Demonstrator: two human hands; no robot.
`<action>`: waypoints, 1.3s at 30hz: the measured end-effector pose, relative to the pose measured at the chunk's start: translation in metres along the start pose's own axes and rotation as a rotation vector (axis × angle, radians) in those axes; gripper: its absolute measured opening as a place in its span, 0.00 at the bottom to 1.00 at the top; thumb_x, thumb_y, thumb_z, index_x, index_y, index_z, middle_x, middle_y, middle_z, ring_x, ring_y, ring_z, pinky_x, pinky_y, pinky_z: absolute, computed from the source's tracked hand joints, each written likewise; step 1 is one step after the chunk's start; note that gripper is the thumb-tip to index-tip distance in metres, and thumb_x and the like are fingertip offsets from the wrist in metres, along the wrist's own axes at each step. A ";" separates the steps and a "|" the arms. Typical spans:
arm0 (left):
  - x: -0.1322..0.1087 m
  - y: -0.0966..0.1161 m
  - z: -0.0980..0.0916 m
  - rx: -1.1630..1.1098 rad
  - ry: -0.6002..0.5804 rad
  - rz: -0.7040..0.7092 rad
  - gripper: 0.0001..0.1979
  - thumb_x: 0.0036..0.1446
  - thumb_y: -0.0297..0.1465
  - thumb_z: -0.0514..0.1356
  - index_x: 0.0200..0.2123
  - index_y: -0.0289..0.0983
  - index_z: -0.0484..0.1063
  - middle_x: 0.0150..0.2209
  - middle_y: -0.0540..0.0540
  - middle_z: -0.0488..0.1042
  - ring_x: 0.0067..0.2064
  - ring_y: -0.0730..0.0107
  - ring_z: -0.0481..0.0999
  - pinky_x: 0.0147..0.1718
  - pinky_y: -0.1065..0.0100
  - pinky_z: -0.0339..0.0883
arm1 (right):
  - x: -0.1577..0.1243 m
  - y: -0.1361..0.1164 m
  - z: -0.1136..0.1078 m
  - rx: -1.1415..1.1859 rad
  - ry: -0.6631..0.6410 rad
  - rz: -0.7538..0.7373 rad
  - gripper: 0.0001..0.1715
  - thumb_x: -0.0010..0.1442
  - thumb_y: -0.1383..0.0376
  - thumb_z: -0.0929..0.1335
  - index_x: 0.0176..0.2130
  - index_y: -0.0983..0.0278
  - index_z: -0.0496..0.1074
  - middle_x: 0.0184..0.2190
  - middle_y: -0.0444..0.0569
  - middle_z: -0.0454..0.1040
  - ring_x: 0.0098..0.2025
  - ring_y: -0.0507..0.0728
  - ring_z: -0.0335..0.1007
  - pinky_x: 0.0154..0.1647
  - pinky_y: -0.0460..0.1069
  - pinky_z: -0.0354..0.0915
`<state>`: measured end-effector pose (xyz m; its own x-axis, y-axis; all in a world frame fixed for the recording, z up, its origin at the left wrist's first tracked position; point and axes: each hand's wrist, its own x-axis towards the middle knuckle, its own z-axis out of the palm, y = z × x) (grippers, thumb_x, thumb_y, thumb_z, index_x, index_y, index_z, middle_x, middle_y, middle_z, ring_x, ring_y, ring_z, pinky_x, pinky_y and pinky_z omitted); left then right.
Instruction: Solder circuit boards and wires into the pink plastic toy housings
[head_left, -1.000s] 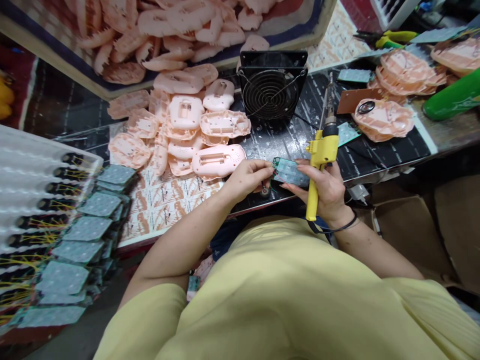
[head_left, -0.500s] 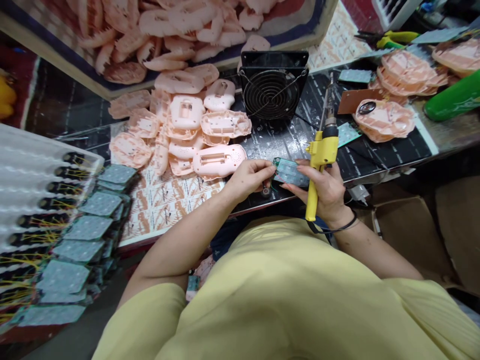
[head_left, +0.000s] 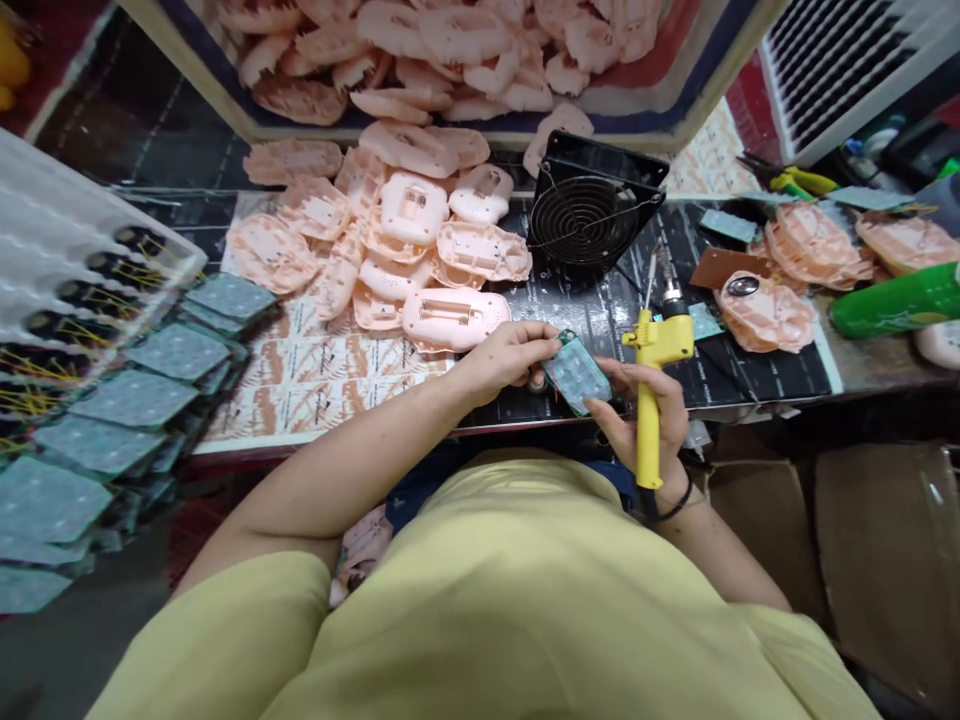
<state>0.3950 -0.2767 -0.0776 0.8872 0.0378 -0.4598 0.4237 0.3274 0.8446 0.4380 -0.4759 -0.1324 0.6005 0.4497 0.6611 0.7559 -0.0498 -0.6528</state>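
Observation:
A small green circuit board (head_left: 579, 372) is held tilted above the bench edge. My left hand (head_left: 517, 355) pinches its upper left corner between thumb and fingers, with thin wires close by. A small round dark part hangs just under those fingers. My right hand (head_left: 652, 415) is closed around a yellow soldering gun (head_left: 651, 400), its metal tip pointing away from me. The thumb and fingertips of that hand also touch the board's right side.
Pink plastic shells (head_left: 457, 318) are heaped at centre left, before a large bin (head_left: 420, 140) full of more. A black fan (head_left: 592, 205) stands behind my hands. Stacked boards (head_left: 112, 405) wired to a white tray (head_left: 161, 225) lie left. A green can (head_left: 896, 300) lies right.
The circuit board has turned, its right end now lower and nearer me. Both hands still hold on, and the soldering gun has come along slightly. The whole view has shifted.

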 end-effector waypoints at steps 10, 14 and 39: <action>0.002 -0.001 0.001 -0.079 -0.023 0.001 0.04 0.58 0.21 0.61 0.30 0.30 0.73 0.17 0.55 0.66 0.15 0.86 0.59 0.14 0.82 0.46 | -0.002 -0.002 0.017 -0.074 0.073 -0.083 0.27 0.58 0.73 0.73 0.53 0.60 0.64 0.50 0.55 0.78 0.41 0.55 0.80 0.35 0.46 0.77; 0.005 -0.003 0.000 -0.097 -0.038 0.039 0.01 0.56 0.23 0.63 0.32 0.30 0.74 0.17 0.56 0.65 0.16 0.85 0.59 0.14 0.81 0.45 | -0.002 -0.001 0.019 -0.078 0.066 -0.125 0.28 0.57 0.74 0.73 0.54 0.61 0.64 0.52 0.55 0.78 0.49 0.58 0.79 0.39 0.46 0.78; 0.005 -0.003 0.010 -0.079 0.090 0.069 0.06 0.59 0.21 0.59 0.29 0.32 0.71 0.15 0.59 0.62 0.15 0.86 0.54 0.15 0.78 0.45 | -0.006 0.004 0.025 -0.147 0.055 -0.153 0.32 0.57 0.75 0.73 0.57 0.61 0.65 0.51 0.54 0.78 0.52 0.59 0.77 0.46 0.48 0.79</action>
<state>0.4003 -0.2871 -0.0800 0.8925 0.1459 -0.4268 0.3433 0.3942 0.8525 0.4313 -0.4569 -0.1482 0.4859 0.4125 0.7705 0.8669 -0.1156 -0.4848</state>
